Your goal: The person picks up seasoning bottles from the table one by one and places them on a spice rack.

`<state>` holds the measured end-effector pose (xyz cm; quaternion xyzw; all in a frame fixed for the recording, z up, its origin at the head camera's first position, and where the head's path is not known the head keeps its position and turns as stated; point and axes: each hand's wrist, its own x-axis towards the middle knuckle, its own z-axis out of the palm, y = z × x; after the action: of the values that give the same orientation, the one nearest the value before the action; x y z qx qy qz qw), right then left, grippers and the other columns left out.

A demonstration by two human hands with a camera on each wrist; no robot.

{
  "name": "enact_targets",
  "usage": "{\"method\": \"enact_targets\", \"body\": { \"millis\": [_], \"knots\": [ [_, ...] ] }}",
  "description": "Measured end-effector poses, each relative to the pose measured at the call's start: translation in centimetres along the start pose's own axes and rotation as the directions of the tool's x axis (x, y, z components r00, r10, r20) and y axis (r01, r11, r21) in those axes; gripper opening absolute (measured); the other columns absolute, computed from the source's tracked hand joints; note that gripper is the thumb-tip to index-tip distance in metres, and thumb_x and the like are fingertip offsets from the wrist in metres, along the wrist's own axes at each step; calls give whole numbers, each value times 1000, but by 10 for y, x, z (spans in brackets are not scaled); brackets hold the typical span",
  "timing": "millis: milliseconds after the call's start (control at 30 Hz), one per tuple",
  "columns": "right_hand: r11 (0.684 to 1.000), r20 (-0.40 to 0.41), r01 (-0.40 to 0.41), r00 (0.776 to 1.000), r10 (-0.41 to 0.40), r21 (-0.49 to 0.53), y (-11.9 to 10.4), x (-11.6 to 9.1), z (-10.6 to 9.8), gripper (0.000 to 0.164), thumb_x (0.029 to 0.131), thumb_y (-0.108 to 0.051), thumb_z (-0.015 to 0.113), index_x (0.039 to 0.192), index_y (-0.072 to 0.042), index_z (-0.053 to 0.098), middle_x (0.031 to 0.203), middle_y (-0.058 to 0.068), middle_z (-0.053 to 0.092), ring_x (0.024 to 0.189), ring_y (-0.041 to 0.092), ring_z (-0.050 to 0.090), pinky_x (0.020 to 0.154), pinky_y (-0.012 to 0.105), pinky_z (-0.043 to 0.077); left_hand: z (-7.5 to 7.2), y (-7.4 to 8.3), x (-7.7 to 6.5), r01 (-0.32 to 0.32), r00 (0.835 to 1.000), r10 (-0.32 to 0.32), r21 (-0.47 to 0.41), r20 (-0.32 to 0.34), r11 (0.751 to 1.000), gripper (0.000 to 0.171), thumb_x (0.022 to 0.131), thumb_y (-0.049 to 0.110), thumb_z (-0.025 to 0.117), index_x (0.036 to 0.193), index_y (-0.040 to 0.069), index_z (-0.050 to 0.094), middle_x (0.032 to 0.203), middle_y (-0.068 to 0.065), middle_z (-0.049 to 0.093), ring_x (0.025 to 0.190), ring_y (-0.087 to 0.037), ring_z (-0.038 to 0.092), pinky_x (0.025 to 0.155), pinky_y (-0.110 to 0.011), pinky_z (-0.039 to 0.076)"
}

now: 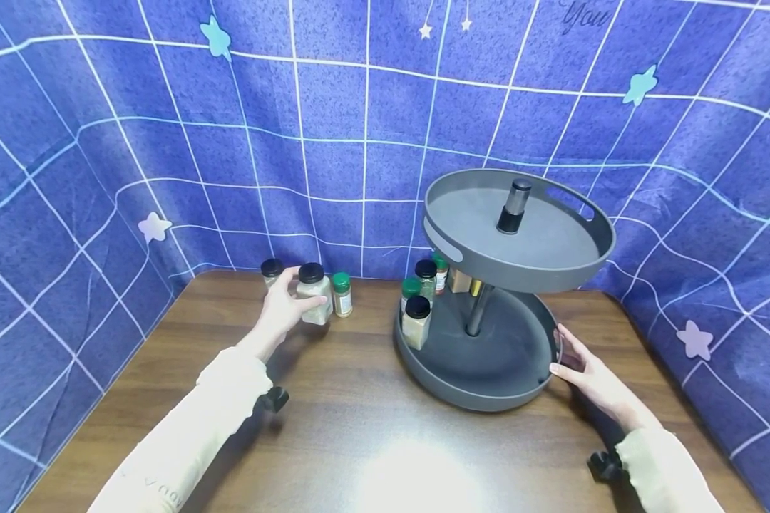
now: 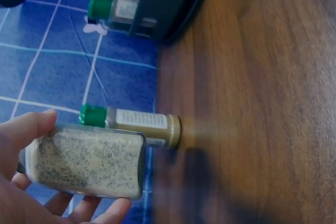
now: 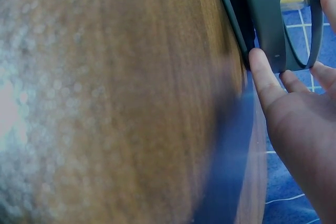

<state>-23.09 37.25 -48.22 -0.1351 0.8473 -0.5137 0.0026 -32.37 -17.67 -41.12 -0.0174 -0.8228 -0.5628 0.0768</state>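
Observation:
My left hand [image 1: 281,308] grips a squarish clear spice jar [image 1: 314,301] with a black lid, thumb on one side and fingers on the other. Pale, dark-flecked seasoning fills this jar [image 2: 86,161] in the left wrist view. Just right of it stands a slim spice bottle [image 1: 343,296] with a green cap; left of the hand is another black-lidded jar [image 1: 272,270], partly hidden. At the right, my right hand [image 1: 589,377] holds the lower rim of a grey two-tier turntable [image 1: 481,395]. In the right wrist view its fingers [image 3: 268,80] lie around the wall near an oval handle cutout.
Several spice containers sit at the lower tier's left and back, including a black-lidded jar [image 1: 417,324] at the front. The upper tier [image 1: 468,214] overhangs them, with a short post [image 1: 515,206] at its centre. A blue gridded curtain [image 1: 334,164] surrounds the wooden table [image 1: 334,413].

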Motion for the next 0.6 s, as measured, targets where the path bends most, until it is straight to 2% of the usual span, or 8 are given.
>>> {"method": "enact_targets", "body": {
  "millis": [133,333,600],
  "knots": [
    [1000,2,-1,1000,1,-2,0,0,-1,76,93,-11,59,151,-7,10,150,31,19,115,-6,42,88,4,35,2,8,-2,-21,1000,21,2,-3,1000,71,71,13,81,132,16,46,128,-16,54,114,-35,53,95,-48,46],
    [1000,11,7,1000,-7,8,-1,-1,-1,76,93,-10,58,151,-6,10,150,32,18,117,-6,41,89,4,35,6,17,-4,-70,998,70,-33,8,997,67,70,8,81,129,9,48,125,-19,55,113,-35,53,100,-46,41],
    [1000,10,13,1000,-13,10,-1,-1,0,76,93,-8,58,151,-5,9,149,33,18,115,-9,41,88,3,34,10,34,-11,-77,994,80,-36,72,996,69,71,10,81,131,10,46,126,-18,54,114,-34,54,98,-46,43]
  ]
}}
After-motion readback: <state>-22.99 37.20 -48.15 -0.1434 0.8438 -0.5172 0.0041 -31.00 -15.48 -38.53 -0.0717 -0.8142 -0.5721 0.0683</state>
